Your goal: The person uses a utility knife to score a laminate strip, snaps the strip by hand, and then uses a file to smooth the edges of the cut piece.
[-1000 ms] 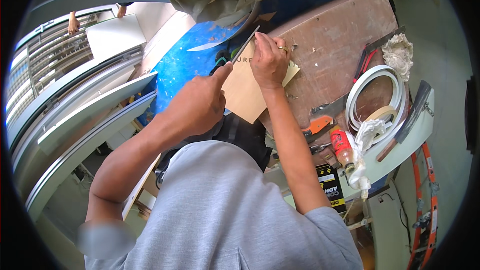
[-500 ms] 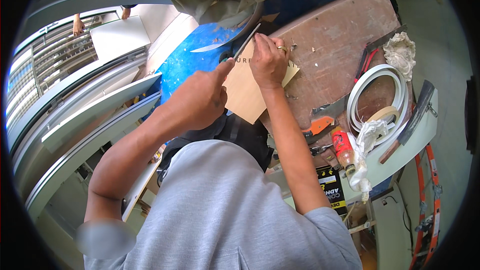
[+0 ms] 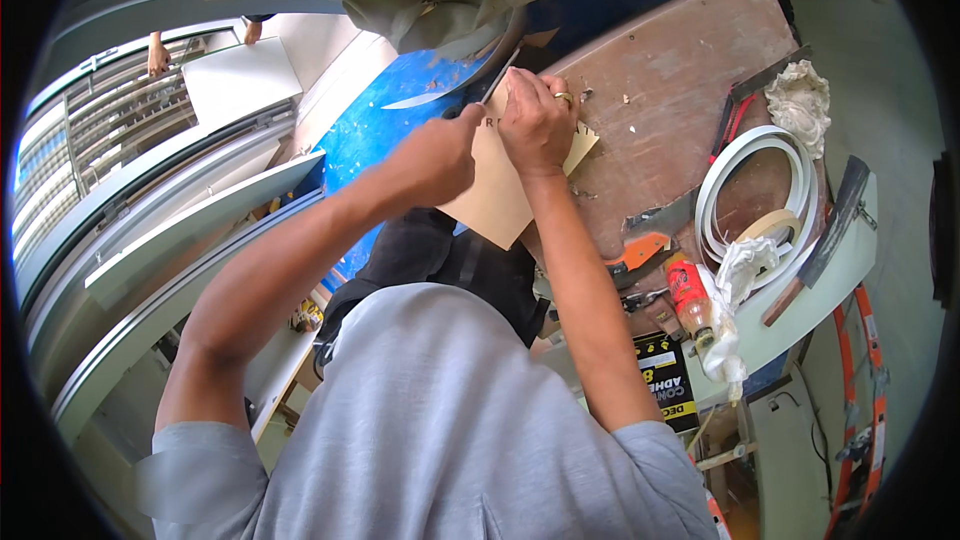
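Observation:
A pale tan wooden board (image 3: 492, 195) with a dark printed mark lies at the near left end of the brown worktop, one corner pointing toward me. My right hand (image 3: 537, 125), a ring on one finger, presses on its upper part with fingers curled over the far edge. Closed around a slim, flat metal tool (image 3: 501, 78) is my left hand (image 3: 440, 162), slightly blurred. The tool looks like a file and runs along the board's upper left edge; the left hand hides its handle end.
On the worktop (image 3: 680, 70) at right lie white edging rolls (image 3: 706, 195), tan tape (image 3: 775, 228), an orange-handled saw (image 3: 640, 250), a red-labelled bottle (image 3: 687, 285) and crumpled cloths (image 3: 800, 108). A dark-bladed tool (image 3: 845, 205) rests farther right. Another person's hands hold a white panel (image 3: 240, 75) at upper left.
My left hand has moved forward and right along the board's edge, and less of the metal tool shows. My right hand and the board have stayed nearly still.

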Demonstrator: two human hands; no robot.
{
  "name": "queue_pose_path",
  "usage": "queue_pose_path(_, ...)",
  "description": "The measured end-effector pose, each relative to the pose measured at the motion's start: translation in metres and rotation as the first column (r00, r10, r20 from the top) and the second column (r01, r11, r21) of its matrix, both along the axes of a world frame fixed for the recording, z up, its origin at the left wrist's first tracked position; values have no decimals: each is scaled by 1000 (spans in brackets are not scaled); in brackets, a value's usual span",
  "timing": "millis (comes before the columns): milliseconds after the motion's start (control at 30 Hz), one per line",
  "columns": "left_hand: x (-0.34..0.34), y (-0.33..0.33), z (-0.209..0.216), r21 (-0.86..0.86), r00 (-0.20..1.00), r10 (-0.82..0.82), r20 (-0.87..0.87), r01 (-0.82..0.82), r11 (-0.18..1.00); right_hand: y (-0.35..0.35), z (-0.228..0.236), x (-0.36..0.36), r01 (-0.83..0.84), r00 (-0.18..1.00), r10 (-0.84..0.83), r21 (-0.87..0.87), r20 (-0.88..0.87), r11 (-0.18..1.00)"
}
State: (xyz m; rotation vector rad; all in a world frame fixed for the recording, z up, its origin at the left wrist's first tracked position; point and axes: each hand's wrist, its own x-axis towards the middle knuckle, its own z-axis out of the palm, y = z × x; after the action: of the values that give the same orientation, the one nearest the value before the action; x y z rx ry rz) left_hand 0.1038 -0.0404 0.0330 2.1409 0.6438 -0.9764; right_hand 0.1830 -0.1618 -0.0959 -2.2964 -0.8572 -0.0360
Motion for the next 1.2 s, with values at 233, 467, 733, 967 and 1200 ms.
queue_pose_path(233,7,9,58,-2,999,54,-5,-54,999,-2,-5,2,-3,1000,3,17,20,1000)
queue_pose_path(467,-4,-6,51,-39,998,40,-57,-42,998,1,1,3,5,1000,-5,20,21,1000)
queue_pose_path(733,-16,19,-11,-35,995,83,59,-81,996,1,3,1,-2,1000,2,32,-8,999)
queue_pose_path(967,-10,10,66,-118,994,111,8,-109,987,0,-8,-2,16,999,-15,21,-32,1000)
queue_pose_path(1200,-2,21,1,-152,986,128,-108,-143,978,1,-5,0,-6,999,6,3,-36,1000)
